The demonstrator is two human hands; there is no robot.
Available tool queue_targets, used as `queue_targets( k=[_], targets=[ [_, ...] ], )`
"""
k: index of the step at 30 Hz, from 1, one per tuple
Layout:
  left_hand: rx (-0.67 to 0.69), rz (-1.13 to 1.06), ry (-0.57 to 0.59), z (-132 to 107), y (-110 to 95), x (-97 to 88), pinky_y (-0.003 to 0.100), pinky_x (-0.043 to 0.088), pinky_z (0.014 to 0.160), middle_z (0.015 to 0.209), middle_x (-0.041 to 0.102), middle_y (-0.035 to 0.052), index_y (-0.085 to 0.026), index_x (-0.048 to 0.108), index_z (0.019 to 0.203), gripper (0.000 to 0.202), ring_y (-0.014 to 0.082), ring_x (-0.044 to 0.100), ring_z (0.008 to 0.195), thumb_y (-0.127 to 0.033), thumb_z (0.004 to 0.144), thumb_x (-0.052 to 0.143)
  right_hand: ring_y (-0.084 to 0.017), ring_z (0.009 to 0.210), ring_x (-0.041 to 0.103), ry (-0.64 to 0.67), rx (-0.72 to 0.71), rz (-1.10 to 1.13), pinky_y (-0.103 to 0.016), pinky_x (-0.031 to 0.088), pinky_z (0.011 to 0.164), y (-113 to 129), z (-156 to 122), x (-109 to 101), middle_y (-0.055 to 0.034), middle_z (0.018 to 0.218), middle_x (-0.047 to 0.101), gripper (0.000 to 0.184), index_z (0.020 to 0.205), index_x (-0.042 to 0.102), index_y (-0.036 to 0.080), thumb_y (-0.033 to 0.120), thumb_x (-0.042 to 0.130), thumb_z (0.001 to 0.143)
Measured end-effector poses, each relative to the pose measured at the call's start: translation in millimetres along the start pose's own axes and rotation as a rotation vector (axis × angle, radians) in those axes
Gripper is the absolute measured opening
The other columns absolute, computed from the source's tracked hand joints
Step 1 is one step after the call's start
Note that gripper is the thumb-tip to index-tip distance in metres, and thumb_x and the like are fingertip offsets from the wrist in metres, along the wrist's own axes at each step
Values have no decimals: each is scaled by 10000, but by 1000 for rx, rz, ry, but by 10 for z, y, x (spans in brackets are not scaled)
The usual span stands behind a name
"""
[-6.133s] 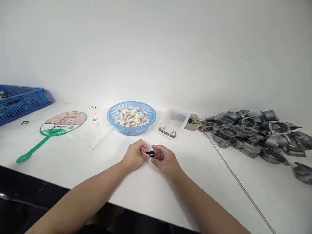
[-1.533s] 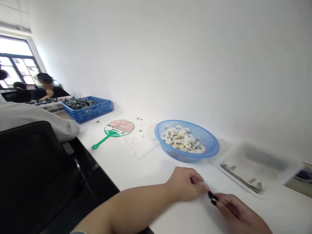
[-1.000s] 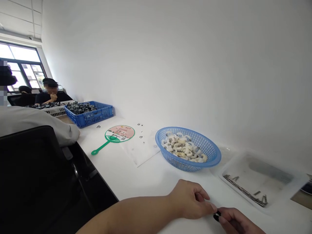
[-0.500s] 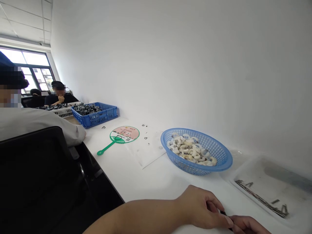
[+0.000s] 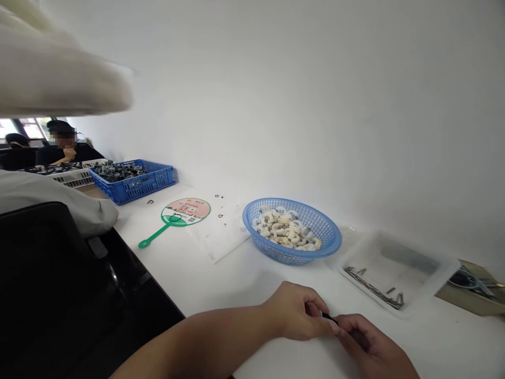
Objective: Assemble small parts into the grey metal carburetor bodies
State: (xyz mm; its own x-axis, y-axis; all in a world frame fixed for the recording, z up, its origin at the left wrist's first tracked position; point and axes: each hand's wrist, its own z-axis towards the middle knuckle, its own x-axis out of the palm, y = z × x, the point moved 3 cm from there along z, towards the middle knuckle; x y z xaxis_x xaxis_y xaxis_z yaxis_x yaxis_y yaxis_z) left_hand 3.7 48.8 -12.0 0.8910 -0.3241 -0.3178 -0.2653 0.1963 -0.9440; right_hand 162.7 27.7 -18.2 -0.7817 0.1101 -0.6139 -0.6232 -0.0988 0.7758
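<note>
Low in the view, my left hand (image 5: 302, 311) and my right hand (image 5: 371, 342) meet over the white table. Between their fingertips is a small black piece (image 5: 328, 317), mostly covered by the fingers, so its kind does not show. Both hands are closed in a pinch on it. Beyond them stands a blue plastic basket (image 5: 331, 241) holding many whitish curved, ring-like pieces (image 5: 286, 227). Right of the basket, a clear plastic tray (image 5: 418, 258) contains thin metal pins (image 5: 373, 287) and several small metal bits.
A green-handled fan (image 5: 185, 211) lies farther left, near small black rings (image 5: 220, 216). Behind it sits a blue crate (image 5: 145, 184) of dark parts. A cardboard box (image 5: 465, 297) with tools is at right. A co-worker's raised pale sleeve (image 5: 67, 79) blurs across the upper left; a black chair (image 5: 35, 263) stands below.
The view has shifted right, bringing the cardboard box into sight and showing more of my right hand. A pale sleeve has risen at upper left. Both hands keep hold of the black piece.
</note>
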Motion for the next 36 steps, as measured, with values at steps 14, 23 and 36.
queue_targets(
  k=[14,23,36],
  targets=[
    [-9,-55,6,-1,46,5,198,379,508,696,603,-2,-164,661,903,341,84,468,557,-374,638,710,-153,541,516,-19,-9,34,-229,383,474,-58,-20,24,18,576,572,278,671,566,237,501,483,703],
    [22,-45,8,-66,43,65,203,374,528,663,564,-15,-146,658,864,290,85,449,568,-334,648,697,-138,532,451,-20,-45,103,-230,347,469,-39,-78,28,24,543,509,197,621,533,216,401,543,688],
    [37,-76,57,-134,54,100,210,360,521,657,554,-19,-133,620,878,274,84,447,556,-326,686,651,-108,509,351,46,1,106,-224,276,474,-15,-156,37,49,530,427,125,634,494,206,294,527,718]
  ],
)
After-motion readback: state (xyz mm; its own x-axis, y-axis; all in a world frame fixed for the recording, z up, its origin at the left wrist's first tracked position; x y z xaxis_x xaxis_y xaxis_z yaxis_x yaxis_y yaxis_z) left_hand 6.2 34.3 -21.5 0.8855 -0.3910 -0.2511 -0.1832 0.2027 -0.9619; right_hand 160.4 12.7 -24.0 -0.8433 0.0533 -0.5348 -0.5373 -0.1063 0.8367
